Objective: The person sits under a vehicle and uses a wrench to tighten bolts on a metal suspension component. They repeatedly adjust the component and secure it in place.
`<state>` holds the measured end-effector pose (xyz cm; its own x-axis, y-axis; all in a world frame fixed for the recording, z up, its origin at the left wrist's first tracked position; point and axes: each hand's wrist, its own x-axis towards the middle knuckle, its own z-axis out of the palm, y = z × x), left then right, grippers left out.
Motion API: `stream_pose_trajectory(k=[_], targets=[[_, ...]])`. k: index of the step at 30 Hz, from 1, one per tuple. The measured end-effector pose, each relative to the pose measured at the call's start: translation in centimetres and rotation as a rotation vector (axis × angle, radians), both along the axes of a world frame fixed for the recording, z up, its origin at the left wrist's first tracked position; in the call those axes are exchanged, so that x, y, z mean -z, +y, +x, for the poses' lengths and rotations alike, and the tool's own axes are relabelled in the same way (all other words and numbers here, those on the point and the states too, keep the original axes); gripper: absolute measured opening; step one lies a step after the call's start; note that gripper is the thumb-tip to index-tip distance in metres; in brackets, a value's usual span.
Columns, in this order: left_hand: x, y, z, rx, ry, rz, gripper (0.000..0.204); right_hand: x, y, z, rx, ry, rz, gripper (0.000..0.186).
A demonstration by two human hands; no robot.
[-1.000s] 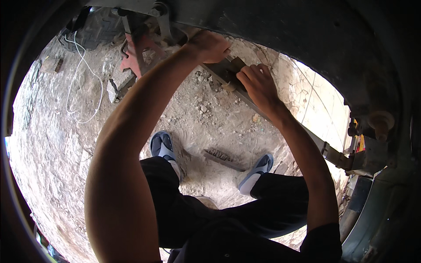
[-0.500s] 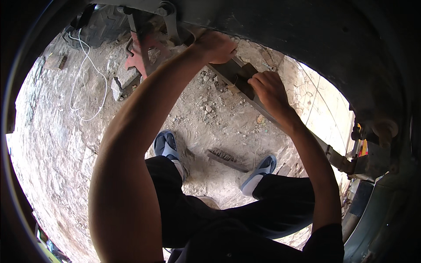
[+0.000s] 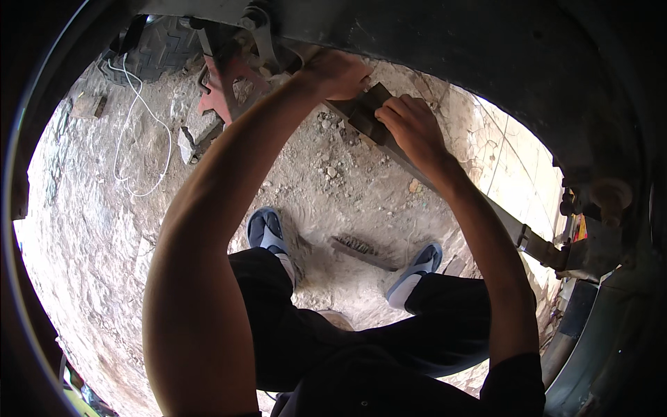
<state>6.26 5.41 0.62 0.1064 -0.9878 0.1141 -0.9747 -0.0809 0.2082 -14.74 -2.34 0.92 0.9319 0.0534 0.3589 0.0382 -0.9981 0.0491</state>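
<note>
A long rusty metal bar point(image 3: 500, 219) runs under the dark vehicle underside point(image 3: 445, 42), from the upper middle down to a bracket at the right. My left hand point(image 3: 338, 73) is raised and closed around the bar's upper end, close under the chassis. My right hand point(image 3: 411, 125) is just below it, fingers wrapped over a dark block point(image 3: 367, 111) clamped on the bar. The two hands are about a hand's width apart. What lies inside the left fist is hidden.
On the dusty, stony ground, a wire brush point(image 3: 361, 249) lies between my feet in blue sandals point(image 3: 267, 233). Behind my left arm stands a red metal stand point(image 3: 222, 87), with a stone point(image 3: 189, 139) next to it, a white cord point(image 3: 135, 132) and a tyre point(image 3: 156, 45).
My right hand has moved up along the bar, closer to the left hand and onto the dark block. The left hand has stayed at the bar's upper end.
</note>
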Motion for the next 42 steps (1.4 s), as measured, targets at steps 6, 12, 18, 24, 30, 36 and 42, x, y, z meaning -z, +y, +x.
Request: stream_pose_trajectory(k=[6,12,18,24,30,36,42], targets=[[0.6,0.2,0.4,0.004,0.001,-0.071,0.031,0.4,-0.5,-2.2,0.027,-0.016,-0.002,0.013],[0.2,0.0,0.4,0.016,0.019,-0.031,0.03,1.2,0.7,0.4,0.091,-0.101,0.057,0.012],[0.0,-0.1,0.4,0.045,0.027,-0.034,0.03,2.0,1.3,0.1,0.185,-0.182,0.213,0.011],[-2.6,1.6,-0.4,0.056,0.175,0.056,0.035,3.6,2.4,0.1,0.379,-0.28,0.486,0.011],[-1.8,1.4,0.0,0.16,0.233,0.114,0.052,3.5,2.9,0.3,0.404,-0.348,0.574,0.009],[-0.7,0.3,-0.8,0.229,0.267,0.167,0.058,3.4,3.2,-0.3,0.418,-0.361,0.502,0.011],[-1.6,-0.5,-1.6,0.198,0.295,0.374,0.059,3.1,3.1,-0.8,0.4,-0.368,0.462,0.012]])
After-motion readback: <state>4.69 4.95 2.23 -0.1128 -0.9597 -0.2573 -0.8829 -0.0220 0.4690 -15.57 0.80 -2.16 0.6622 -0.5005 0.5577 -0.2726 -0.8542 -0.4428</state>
